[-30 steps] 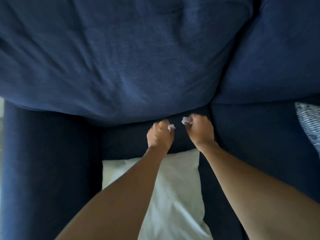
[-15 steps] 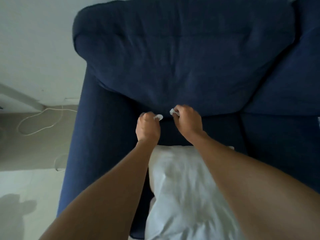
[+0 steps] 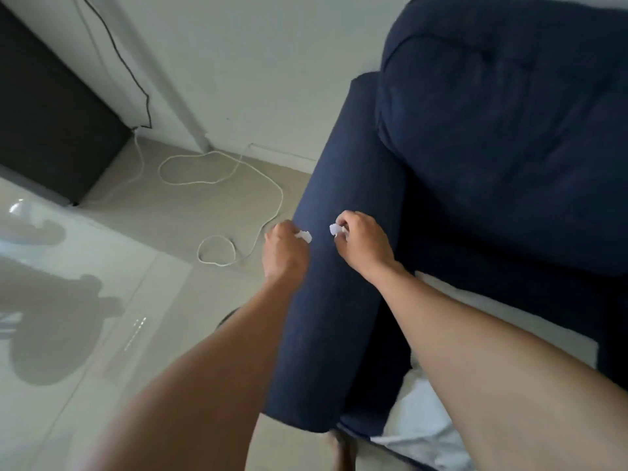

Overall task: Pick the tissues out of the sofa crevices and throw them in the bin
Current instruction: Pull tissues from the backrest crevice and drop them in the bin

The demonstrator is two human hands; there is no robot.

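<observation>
My left hand (image 3: 283,249) is closed on a small crumpled white tissue (image 3: 304,236) that sticks out past the fingers. A second white tissue (image 3: 334,229) is pinched in my right hand (image 3: 362,244). Both hands hover over the dark blue sofa's left armrest (image 3: 339,205), close together. The sofa's back cushion (image 3: 503,130) fills the upper right. No bin shows in view.
A white pillow (image 3: 421,426) lies on the sofa seat under my right forearm. A white cable (image 3: 238,185) loops over the beige floor left of the sofa. A dark cabinet (image 3: 51,113) stands at the upper left against the white wall.
The view has swung left, away from the sofa back. Both hands, each still holding its tissue, have moved from the seat crevice to above the left armrest.
</observation>
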